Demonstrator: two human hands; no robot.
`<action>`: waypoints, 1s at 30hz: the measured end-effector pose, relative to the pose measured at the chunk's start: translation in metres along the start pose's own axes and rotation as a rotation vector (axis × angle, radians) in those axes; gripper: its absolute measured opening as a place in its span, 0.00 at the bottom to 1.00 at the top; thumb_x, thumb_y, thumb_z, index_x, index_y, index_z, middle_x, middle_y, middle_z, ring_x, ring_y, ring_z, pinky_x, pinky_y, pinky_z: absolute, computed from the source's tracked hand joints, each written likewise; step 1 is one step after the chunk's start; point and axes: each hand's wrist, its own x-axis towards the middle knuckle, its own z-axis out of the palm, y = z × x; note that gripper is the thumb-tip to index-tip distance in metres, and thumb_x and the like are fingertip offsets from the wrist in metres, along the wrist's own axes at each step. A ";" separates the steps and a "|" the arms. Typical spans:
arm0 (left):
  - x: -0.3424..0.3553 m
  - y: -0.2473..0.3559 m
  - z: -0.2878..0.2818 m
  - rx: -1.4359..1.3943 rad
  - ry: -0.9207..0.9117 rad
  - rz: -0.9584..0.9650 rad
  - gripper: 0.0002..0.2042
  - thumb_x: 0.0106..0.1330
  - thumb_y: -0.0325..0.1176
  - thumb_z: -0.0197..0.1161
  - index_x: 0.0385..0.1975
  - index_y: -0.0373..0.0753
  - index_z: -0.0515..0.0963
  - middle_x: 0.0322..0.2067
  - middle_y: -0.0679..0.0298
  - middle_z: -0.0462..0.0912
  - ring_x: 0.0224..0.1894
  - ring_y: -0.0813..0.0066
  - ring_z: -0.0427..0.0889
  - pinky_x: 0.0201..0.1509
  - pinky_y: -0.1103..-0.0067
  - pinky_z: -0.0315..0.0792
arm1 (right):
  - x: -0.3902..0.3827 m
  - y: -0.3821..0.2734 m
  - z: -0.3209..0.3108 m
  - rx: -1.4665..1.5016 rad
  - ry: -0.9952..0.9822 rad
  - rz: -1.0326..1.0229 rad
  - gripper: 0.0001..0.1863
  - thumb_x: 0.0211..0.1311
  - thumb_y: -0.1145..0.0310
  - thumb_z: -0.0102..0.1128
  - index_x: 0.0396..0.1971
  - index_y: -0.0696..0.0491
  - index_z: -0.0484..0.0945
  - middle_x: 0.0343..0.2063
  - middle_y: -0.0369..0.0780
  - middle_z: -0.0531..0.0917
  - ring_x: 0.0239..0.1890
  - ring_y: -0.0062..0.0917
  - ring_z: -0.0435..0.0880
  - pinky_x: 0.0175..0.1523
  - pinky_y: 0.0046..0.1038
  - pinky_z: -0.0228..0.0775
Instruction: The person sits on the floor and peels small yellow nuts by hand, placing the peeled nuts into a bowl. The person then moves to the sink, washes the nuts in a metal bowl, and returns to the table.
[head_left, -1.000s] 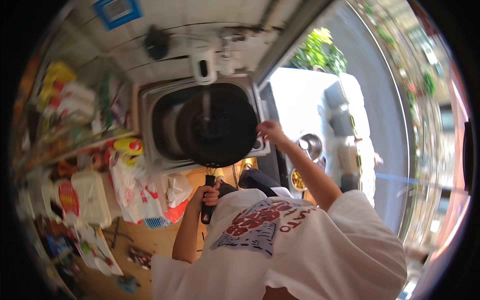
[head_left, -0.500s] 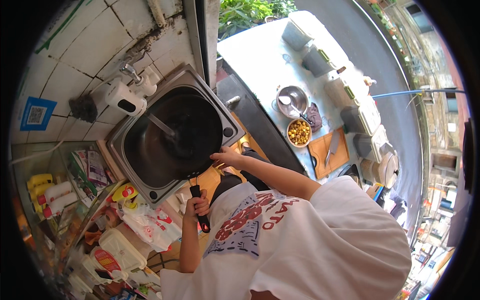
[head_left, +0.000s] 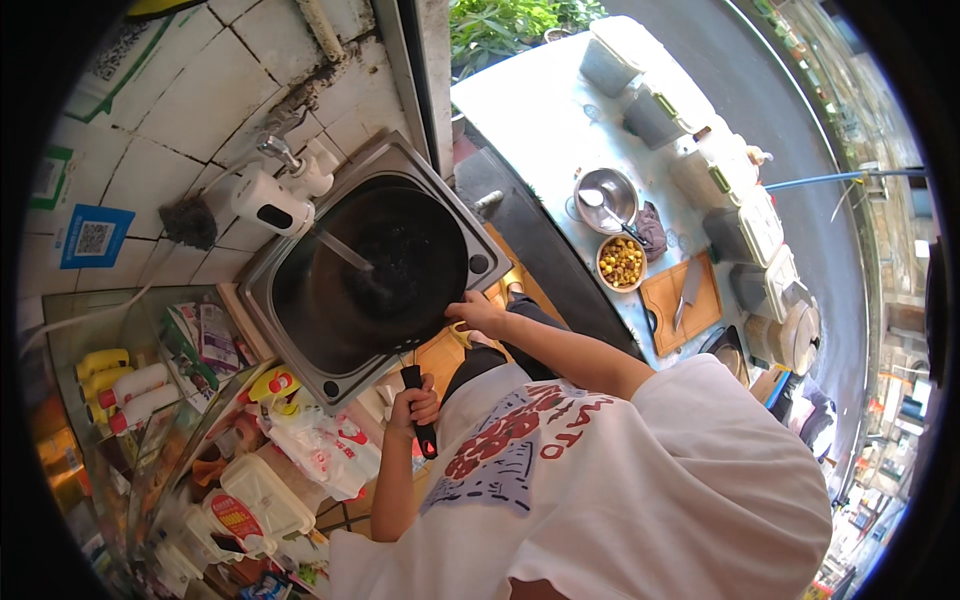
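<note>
A dark wok point(head_left: 420, 290) rests in the metal sink point(head_left: 262, 290), a stream of water point(head_left: 345, 250) falling into it from the white faucet point(head_left: 272, 203). Around its black handle point(head_left: 427, 440), my left hand point(head_left: 413, 408) is closed at the near side of the sink. My right hand point(head_left: 482, 314) pinches the wok's rim at the right, fingers bent over the edge. Some water lies in the bottom of the wok, and its surface looks stirred up where the stream lands.
Right of the sink, a table point(head_left: 530, 120) bears a metal bowl with a ladle point(head_left: 606, 197), a bowl of cut yellow food point(head_left: 621, 263), a cutting board point(head_left: 668, 318) with a knife point(head_left: 688, 292), and several lidded containers point(head_left: 745, 235). Bottles and bags point(head_left: 320, 440) crowd the lower left.
The whole view has shifted, so the scene sits slightly farther right in the picture. Both hands keep their hold on the wok, and the water still runs.
</note>
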 end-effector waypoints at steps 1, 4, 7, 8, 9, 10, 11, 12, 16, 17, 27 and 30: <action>0.001 0.000 0.000 0.000 -0.008 -0.004 0.03 0.56 0.23 0.45 0.26 0.41 0.61 0.08 0.74 0.54 0.06 0.86 0.53 0.10 0.87 0.52 | -0.001 -0.001 -0.001 -0.019 -0.002 -0.005 0.13 0.53 0.67 0.54 0.36 0.59 0.73 0.33 0.39 0.77 0.38 0.24 0.77 0.40 0.26 0.70; 0.002 0.002 0.004 0.005 0.056 0.003 0.03 0.57 0.23 0.44 0.27 0.41 0.61 0.09 0.74 0.53 0.07 0.86 0.53 0.10 0.87 0.52 | -0.009 -0.008 -0.001 -0.044 -0.013 -0.051 0.13 0.52 0.67 0.55 0.34 0.61 0.74 0.31 0.39 0.78 0.35 0.23 0.78 0.37 0.24 0.71; 0.004 -0.008 0.032 0.343 0.485 0.119 0.03 0.55 0.26 0.51 0.26 0.40 0.65 0.10 0.70 0.62 0.08 0.81 0.61 0.12 0.84 0.57 | -0.017 -0.008 -0.001 -0.059 -0.016 -0.142 0.13 0.50 0.68 0.56 0.32 0.62 0.76 0.28 0.38 0.78 0.29 0.22 0.77 0.33 0.21 0.70; 0.005 -0.010 0.041 0.486 0.670 0.170 0.04 0.55 0.26 0.54 0.25 0.39 0.66 0.11 0.69 0.64 0.09 0.79 0.63 0.12 0.83 0.59 | -0.021 -0.005 -0.001 -0.112 -0.012 -0.166 0.13 0.49 0.69 0.57 0.33 0.61 0.75 0.27 0.38 0.78 0.27 0.22 0.77 0.31 0.21 0.70; 0.006 -0.008 0.029 0.674 0.789 0.186 0.06 0.52 0.28 0.59 0.22 0.39 0.67 0.14 0.65 0.69 0.12 0.77 0.69 0.14 0.81 0.63 | -0.023 -0.002 0.001 -0.092 0.018 -0.186 0.13 0.49 0.69 0.57 0.34 0.61 0.74 0.27 0.38 0.78 0.27 0.22 0.76 0.31 0.21 0.69; 0.010 -0.011 0.041 0.758 0.883 0.207 0.08 0.53 0.28 0.61 0.19 0.38 0.67 0.12 0.66 0.68 0.10 0.77 0.68 0.13 0.81 0.63 | -0.025 0.003 0.003 -0.073 0.053 -0.204 0.14 0.49 0.69 0.57 0.35 0.61 0.74 0.27 0.38 0.77 0.27 0.22 0.76 0.30 0.22 0.69; 0.013 -0.012 0.040 0.789 0.939 0.226 0.09 0.52 0.29 0.61 0.18 0.38 0.67 0.11 0.67 0.67 0.09 0.77 0.67 0.12 0.81 0.63 | -0.019 0.011 0.000 -0.080 0.042 -0.179 0.15 0.49 0.69 0.57 0.37 0.60 0.73 0.27 0.38 0.77 0.27 0.22 0.76 0.31 0.22 0.69; 0.016 -0.016 0.034 0.821 0.993 0.245 0.09 0.52 0.29 0.62 0.18 0.37 0.67 0.09 0.67 0.66 0.08 0.77 0.66 0.11 0.81 0.62 | -0.014 0.021 -0.001 -0.041 0.035 -0.208 0.15 0.49 0.69 0.57 0.37 0.60 0.72 0.28 0.38 0.77 0.28 0.22 0.75 0.32 0.22 0.69; 0.034 -0.027 0.022 0.972 1.169 0.325 0.10 0.51 0.26 0.61 0.16 0.39 0.64 0.08 0.70 0.62 0.06 0.79 0.61 0.09 0.81 0.57 | -0.009 0.023 -0.013 -0.137 0.014 -0.214 0.15 0.52 0.65 0.56 0.35 0.60 0.71 0.28 0.39 0.78 0.28 0.23 0.77 0.31 0.23 0.69; 0.035 -0.028 0.021 0.977 1.183 0.336 0.09 0.50 0.25 0.60 0.17 0.38 0.65 0.08 0.69 0.63 0.06 0.78 0.62 0.09 0.81 0.58 | -0.019 0.011 -0.015 -0.106 -0.007 -0.208 0.15 0.51 0.65 0.57 0.32 0.61 0.71 0.27 0.40 0.78 0.27 0.23 0.78 0.30 0.24 0.70; 0.055 -0.052 0.029 0.800 1.309 0.421 0.05 0.49 0.22 0.56 0.19 0.36 0.66 0.09 0.67 0.64 0.06 0.78 0.61 0.09 0.82 0.57 | 0.002 0.027 -0.309 -0.493 1.012 -0.394 0.08 0.45 0.68 0.53 0.23 0.56 0.77 0.27 0.47 0.77 0.35 0.38 0.76 0.42 0.35 0.69; 0.059 -0.054 0.027 0.746 1.420 0.402 0.07 0.50 0.22 0.56 0.24 0.38 0.64 0.08 0.69 0.61 0.06 0.80 0.60 0.09 0.83 0.56 | 0.015 0.051 -0.421 -0.809 1.242 -0.149 0.17 0.44 0.67 0.57 0.37 0.56 0.71 0.40 0.49 0.71 0.45 0.41 0.70 0.49 0.38 0.63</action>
